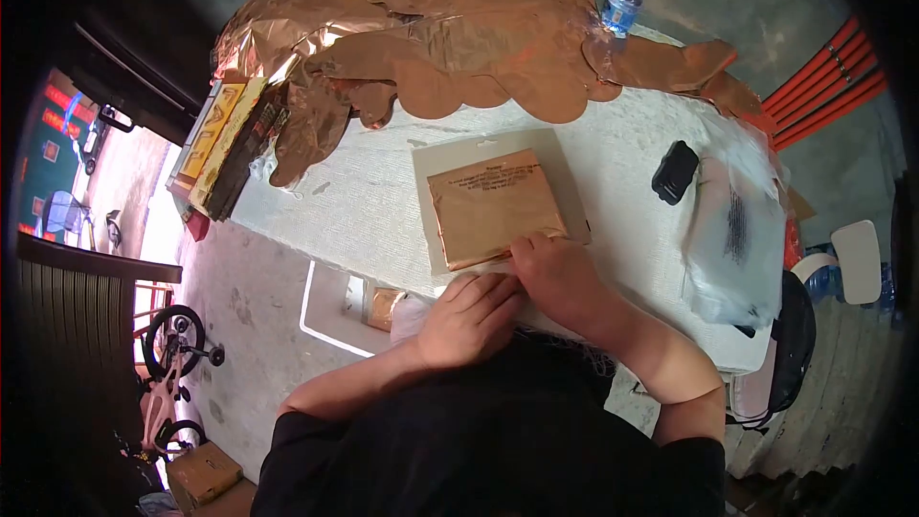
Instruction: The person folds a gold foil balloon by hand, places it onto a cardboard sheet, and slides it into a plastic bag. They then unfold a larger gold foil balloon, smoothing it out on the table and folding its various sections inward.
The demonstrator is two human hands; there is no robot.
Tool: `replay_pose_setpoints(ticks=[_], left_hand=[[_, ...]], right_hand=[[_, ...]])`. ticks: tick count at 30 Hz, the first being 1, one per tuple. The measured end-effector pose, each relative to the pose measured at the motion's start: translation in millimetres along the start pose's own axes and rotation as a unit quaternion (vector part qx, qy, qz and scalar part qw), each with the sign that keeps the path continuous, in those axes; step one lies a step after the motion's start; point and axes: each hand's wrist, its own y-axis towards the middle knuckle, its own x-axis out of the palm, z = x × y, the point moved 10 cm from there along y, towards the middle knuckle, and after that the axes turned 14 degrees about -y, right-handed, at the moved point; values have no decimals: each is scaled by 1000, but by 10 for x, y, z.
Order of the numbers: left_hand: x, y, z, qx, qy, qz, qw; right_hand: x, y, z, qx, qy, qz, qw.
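The brown packet (498, 215) looks folded on the gray card (556, 168), the right hand (557, 275) touches its near edge, the left hand (469, 323) curls beside, grips unclear, and far foil (459, 62) lies unfolded.

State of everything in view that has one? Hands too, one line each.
Copper packet: folded, flat, print side up.
Grey card: flat, partly covered by the packet.
Copper foil sheets: spread out, creased, overlapping.
Bottle: capped, fill level unclear.
Plastic-wrapped pack: lying flat, seal unclear.
Right hand: fingers on the packet's near edge.
Left hand: fingers bent, grip unclear.
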Motion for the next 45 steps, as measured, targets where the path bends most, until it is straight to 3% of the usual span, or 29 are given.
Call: replay_pose_setpoints(ticks=[16,21,26,28,30,32,40,42,45], left_hand=[[-18,6,-2,-26,-12,-7,1000],[-116,96,17,-65,-51,-26,996],[-311,228,-66,-106,-106,-9,989],[-461,393,-98,-75,-5,9,997],[-388,353,-227,-90,12,4,996],[-297,289,-231,-66,25,-10,997],[-371,204,-237,-66,6,18,998],[-414,156,-107,20,-71,9,997],[-395,10,27,48,-114,-34,992]], right_hand=[[-64,-86,17,14,-59,75,995],[-141,-263,70,-25,29,141,989],[-187,-465,324,23,30,176,984],[-239,-503,373,39,39,203,978],[-137,-453,406,61,5,140,988],[-142,-423,388,58,1,143,988],[-33,-346,408,72,16,99,992],[-14,-361,375,74,-19,109,991],[-33,-370,366,70,-12,122,990]])
